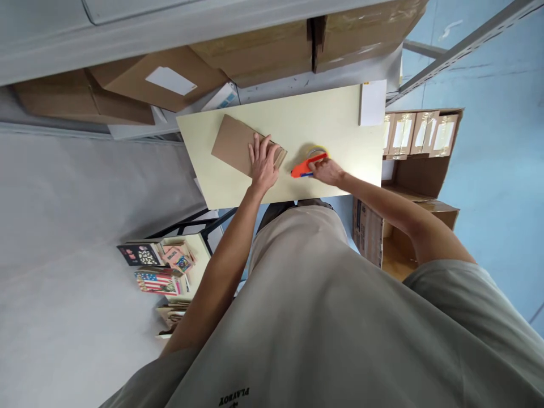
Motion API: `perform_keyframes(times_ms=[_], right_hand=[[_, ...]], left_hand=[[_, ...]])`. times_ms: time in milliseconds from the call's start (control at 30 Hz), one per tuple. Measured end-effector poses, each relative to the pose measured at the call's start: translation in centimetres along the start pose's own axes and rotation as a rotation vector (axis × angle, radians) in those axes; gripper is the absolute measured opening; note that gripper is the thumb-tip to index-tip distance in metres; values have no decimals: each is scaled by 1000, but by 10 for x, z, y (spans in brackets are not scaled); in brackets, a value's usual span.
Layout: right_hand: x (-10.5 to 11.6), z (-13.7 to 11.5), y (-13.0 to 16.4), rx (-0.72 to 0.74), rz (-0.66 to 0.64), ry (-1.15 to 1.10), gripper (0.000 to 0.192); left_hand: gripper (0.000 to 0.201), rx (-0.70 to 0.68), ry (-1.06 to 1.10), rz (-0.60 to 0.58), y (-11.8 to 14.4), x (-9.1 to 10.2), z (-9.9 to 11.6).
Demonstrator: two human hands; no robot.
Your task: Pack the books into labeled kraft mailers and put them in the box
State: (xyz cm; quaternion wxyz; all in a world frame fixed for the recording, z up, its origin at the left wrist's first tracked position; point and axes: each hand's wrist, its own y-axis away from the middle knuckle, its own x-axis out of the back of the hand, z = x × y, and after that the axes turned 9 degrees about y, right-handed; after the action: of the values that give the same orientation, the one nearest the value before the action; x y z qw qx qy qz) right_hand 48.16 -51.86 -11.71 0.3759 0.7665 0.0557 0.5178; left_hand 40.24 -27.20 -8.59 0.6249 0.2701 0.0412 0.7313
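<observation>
At the far left of the view, a brown carton [55, 96] sits on a grey shelf unit [191, 34]; lower down, a book with a dark cover [140, 255] and a book with a stars-and-stripes cover [156, 281] lie near each other on a small side stand [198, 255]; a second carton, bearing a white label [170, 80], sits on the shelf just right of the first one; more taped cartons [263, 54] continue along the shelf to the right.

In the middle is a pale cream table [340, 113]; on its left half a flat brown cardboard package [234, 141] lies at a slant; the left hand [263, 161] rests on the package's right end, its fingers loosely spread and pointing away from the body; just right of it, apart from the package, is an orange-red tape dispenser [301, 168], with a ring-shaped tape roll [317, 151] at its far side and a blue part along its near edge; the right hand [325, 171] grips the dispenser from the right, fingers curled around it above the table.

At the table's far right corner lies a white rectangular item [373, 105]; right of the table, an open carton [425, 173] holds a row of taped brown boxes [419, 133], beside a light blue surface [501, 170].
</observation>
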Motion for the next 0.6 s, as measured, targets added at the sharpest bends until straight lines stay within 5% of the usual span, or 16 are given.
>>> perform_keyframes(times_ms=[167, 400, 600], right_hand=[[13, 42, 9, -204, 38, 72, 64], [64, 8, -44, -215, 81, -3, 58], [92, 16, -56, -302, 115, -111, 62]], left_hand=[[72, 5, -53, -32, -1, -1, -1], [66, -52, -130, -40, -4, -2, -13], [69, -130, -480, -109, -8, -1, -24]])
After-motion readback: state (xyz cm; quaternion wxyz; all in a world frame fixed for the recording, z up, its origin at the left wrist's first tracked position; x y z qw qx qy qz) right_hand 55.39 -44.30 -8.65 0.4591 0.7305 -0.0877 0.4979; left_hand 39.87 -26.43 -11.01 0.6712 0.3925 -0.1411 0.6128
